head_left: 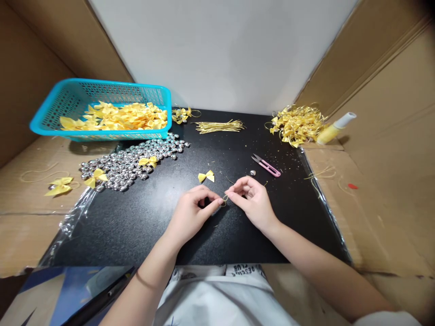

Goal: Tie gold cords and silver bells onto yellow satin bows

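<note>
Near the middle of the black board, my left hand and my right hand meet fingertip to fingertip. Both pinch a thin gold cord bent into a small loop between them. Just beyond my left hand lies a yellow bow. A single silver bead rests beyond my right hand, with pink-handled snips a little further off, blades pointing up and left. Further back is a bundle of gold cords.
A blue basket of yellow bows stands at the back left, with many silver beads before it. At the back right are a pile of corded bows and a thread spool. Cardboard walls flank the board.
</note>
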